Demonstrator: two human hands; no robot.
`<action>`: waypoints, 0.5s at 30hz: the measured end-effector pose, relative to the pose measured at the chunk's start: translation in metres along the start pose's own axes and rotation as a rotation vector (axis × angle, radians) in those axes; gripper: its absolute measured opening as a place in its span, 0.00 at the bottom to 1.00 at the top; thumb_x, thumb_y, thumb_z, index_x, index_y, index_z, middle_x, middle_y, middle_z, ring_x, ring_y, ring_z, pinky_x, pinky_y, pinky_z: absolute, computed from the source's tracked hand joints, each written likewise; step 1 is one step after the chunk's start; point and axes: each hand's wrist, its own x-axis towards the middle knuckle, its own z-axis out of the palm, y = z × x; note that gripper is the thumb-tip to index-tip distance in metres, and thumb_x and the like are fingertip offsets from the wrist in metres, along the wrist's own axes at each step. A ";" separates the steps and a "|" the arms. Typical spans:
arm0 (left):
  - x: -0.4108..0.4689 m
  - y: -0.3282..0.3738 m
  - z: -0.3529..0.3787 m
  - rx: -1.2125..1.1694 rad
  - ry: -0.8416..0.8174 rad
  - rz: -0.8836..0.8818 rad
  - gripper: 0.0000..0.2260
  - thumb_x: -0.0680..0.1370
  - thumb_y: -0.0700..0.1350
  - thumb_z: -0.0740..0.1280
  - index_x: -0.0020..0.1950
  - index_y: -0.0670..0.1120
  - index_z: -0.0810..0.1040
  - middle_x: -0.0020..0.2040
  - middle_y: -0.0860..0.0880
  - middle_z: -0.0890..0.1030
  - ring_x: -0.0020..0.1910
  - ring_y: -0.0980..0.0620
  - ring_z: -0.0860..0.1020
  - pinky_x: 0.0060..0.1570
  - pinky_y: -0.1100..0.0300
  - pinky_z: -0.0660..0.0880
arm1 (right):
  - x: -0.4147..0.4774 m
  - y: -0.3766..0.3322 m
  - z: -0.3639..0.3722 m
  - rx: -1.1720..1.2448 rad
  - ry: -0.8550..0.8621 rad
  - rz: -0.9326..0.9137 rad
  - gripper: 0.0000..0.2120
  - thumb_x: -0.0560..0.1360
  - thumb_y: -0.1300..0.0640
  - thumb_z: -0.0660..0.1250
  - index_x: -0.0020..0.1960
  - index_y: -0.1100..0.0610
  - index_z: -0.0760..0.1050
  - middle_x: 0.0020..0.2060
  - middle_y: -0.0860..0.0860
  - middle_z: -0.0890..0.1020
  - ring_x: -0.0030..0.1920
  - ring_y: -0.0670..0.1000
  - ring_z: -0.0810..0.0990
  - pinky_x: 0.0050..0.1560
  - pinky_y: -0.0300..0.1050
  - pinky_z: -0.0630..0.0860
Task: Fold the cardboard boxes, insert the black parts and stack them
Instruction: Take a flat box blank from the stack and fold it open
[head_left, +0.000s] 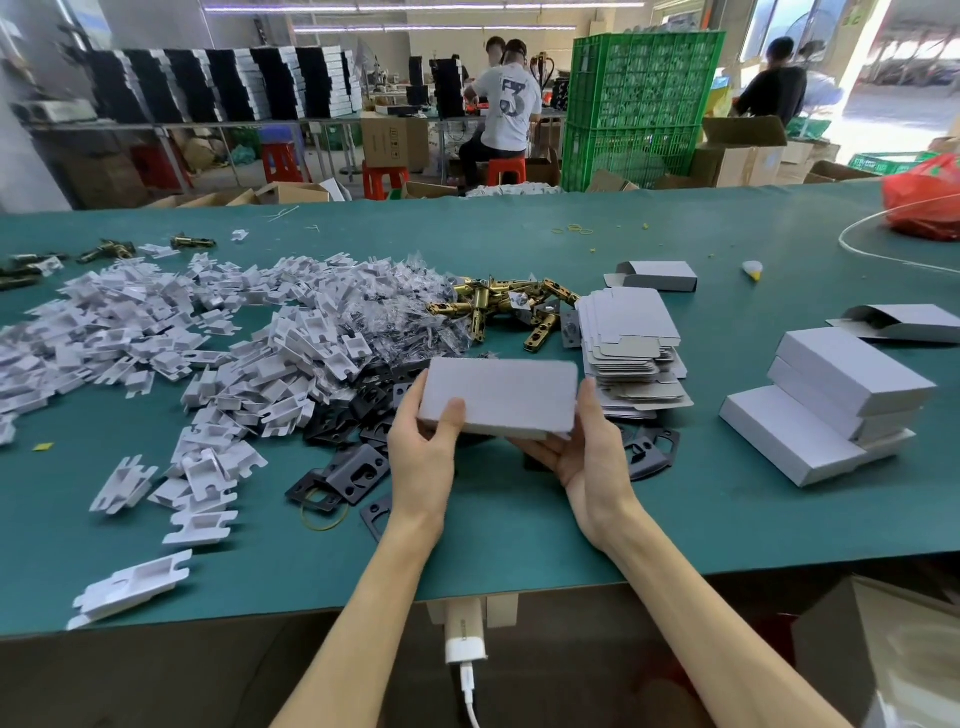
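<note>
A closed grey cardboard box (501, 397) is held above the green table (519, 530) between both hands. My left hand (423, 449) grips its left end with the thumb on top. My right hand (587, 444) holds its right end from below and the side. Black flat metal parts (353, 470) lie scattered under and left of the box. A pile of flat unfolded box blanks (628, 338) sits just right of the box. Finished grey boxes (826, 405) are stacked at the right.
A large heap of white plastic inserts (171, 332) covers the left of the table, with brass latch parts (498, 309) behind the box. Two half-folded boxes (657, 275) lie further back. A red bag (924, 200) sits far right. People work at benches beyond.
</note>
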 end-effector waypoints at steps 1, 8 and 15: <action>0.001 -0.001 -0.001 -0.044 0.033 -0.028 0.23 0.83 0.48 0.69 0.77 0.47 0.72 0.69 0.52 0.79 0.67 0.54 0.77 0.70 0.49 0.75 | 0.000 -0.001 -0.001 0.047 -0.004 -0.005 0.22 0.81 0.42 0.60 0.58 0.58 0.81 0.56 0.58 0.85 0.53 0.61 0.86 0.49 0.51 0.84; -0.003 -0.003 0.004 -0.123 -0.027 -0.057 0.19 0.83 0.59 0.63 0.62 0.47 0.82 0.39 0.49 0.80 0.28 0.51 0.75 0.25 0.58 0.73 | -0.001 0.005 -0.003 -0.303 -0.289 -0.172 0.32 0.77 0.58 0.72 0.77 0.46 0.64 0.68 0.50 0.78 0.61 0.56 0.83 0.59 0.52 0.81; -0.006 -0.001 0.010 0.012 -0.178 -0.073 0.31 0.86 0.62 0.51 0.52 0.38 0.81 0.33 0.49 0.81 0.28 0.52 0.76 0.26 0.61 0.71 | -0.006 0.002 -0.001 -0.396 -0.237 -0.165 0.12 0.75 0.50 0.74 0.57 0.48 0.81 0.36 0.59 0.77 0.35 0.55 0.71 0.37 0.45 0.67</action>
